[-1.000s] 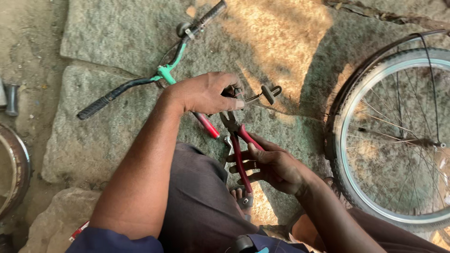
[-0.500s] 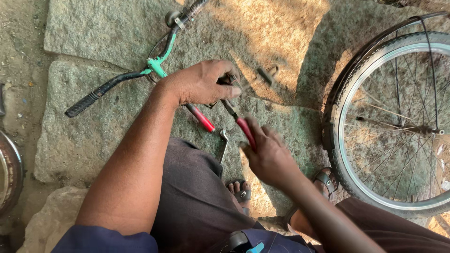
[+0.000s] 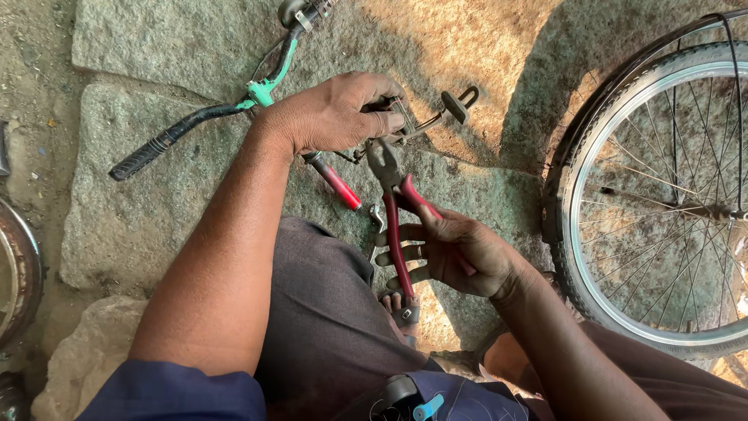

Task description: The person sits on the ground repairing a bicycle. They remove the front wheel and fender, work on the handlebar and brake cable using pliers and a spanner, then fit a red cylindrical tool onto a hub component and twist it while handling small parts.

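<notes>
The pliers, steel-nosed with red handles, sit in the right hand, whose grip is closed around the handles; their nose points up at a small metal brake part. The left hand has its grip closed on that part, over rough stone slabs. A green handlebar with a black rubber sleeve lies just left; a spoked wheel crowds the right edge. Since half a second ago, the pliers have risen to the part.

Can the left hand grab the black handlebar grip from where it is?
Probably yes. The left hand lies just right of the grip, with only bare stone between them, but it is busy pinching a small metal part and would have to let go first.
</notes>
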Demonstrator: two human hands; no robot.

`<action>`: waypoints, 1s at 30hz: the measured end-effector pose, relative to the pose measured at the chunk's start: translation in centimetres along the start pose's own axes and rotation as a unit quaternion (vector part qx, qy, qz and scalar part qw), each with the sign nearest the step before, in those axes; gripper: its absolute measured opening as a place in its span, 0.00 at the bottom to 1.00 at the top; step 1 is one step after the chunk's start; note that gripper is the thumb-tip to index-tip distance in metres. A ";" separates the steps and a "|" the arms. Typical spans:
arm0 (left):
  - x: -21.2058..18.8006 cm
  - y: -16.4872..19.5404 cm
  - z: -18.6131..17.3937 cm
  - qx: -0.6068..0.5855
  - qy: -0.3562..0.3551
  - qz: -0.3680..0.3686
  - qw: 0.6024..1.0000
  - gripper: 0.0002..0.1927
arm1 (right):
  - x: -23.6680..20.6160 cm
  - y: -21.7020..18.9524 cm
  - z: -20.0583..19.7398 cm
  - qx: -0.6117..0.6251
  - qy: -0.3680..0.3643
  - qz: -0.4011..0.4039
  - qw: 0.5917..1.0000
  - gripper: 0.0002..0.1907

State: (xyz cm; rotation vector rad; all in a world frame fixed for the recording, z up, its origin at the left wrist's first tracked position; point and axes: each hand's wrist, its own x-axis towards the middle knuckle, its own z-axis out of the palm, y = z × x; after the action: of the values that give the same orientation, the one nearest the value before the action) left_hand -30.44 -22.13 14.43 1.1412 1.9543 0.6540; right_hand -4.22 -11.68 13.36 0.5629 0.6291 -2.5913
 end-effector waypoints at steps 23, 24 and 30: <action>0.2 1.7 1.0 -0.030 -0.003 0.105 0.994 0.25 | 1.5 1.2 -8.1 -0.654 0.432 0.023 0.621 0.41; 0.1 2.2 1.1 -0.031 -0.020 0.123 0.992 0.26 | 1.3 0.9 -8.4 -0.530 0.415 -0.010 0.739 0.40; -0.4 5.4 3.5 -0.084 -0.252 0.123 0.956 0.24 | 0.4 0.2 -8.9 0.090 0.210 -0.136 0.964 0.41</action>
State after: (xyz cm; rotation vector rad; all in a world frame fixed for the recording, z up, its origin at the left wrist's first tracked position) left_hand -24.83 -19.76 16.54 1.3049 1.3168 0.5738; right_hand -1.94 -7.50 5.80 1.1812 0.6407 -2.8238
